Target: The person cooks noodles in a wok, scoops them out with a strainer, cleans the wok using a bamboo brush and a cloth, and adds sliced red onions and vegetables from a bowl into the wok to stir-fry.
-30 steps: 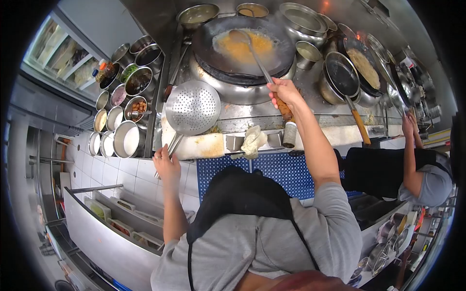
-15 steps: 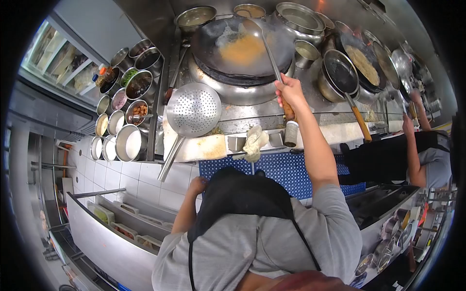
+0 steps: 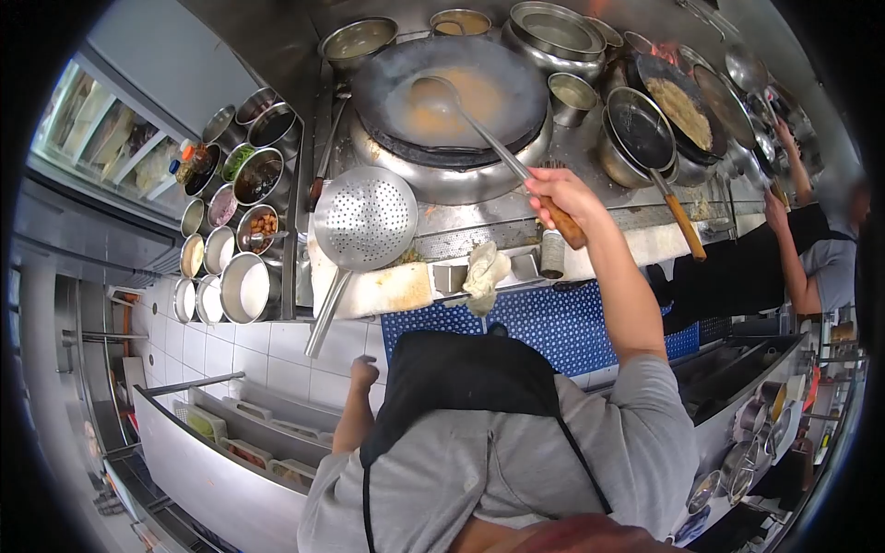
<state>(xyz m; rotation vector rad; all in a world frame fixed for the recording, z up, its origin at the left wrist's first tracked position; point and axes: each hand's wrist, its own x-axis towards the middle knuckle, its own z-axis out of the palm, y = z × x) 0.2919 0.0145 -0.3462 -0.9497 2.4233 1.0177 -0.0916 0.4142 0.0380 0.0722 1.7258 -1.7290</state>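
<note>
My right hand (image 3: 564, 201) is wrapped round the wooden handle of a long ladle (image 3: 493, 138). The ladle's bowl is over the orange-tinted, steaming contents of a large dark wok (image 3: 387, 120) on a round steel ring. Low beside my body, my left hand (image 3: 365, 370) hangs above the floor; its fingers are small in view and whether they are open or closed is unclear. A perforated strainer (image 3: 365, 217) lies on the counter edge, nearest to that hand, its metal handle sticking out over the floor.
Metal pots of ingredients (image 3: 260, 175) stand at the left. A folded towel (image 3: 392, 288) and a crumpled cloth (image 3: 486, 272) lie along the front edge. Rightward are a wooden-handled pan (image 3: 641, 124) and a co-worker (image 3: 816, 267) at another wok with flames behind. Drawers (image 3: 212, 452) sit lower left.
The ladle has moved left and toward me within the wok, and more of its wooden handle shows. My left hand has shifted slightly down and left. The co-worker's ladle is raised.
</note>
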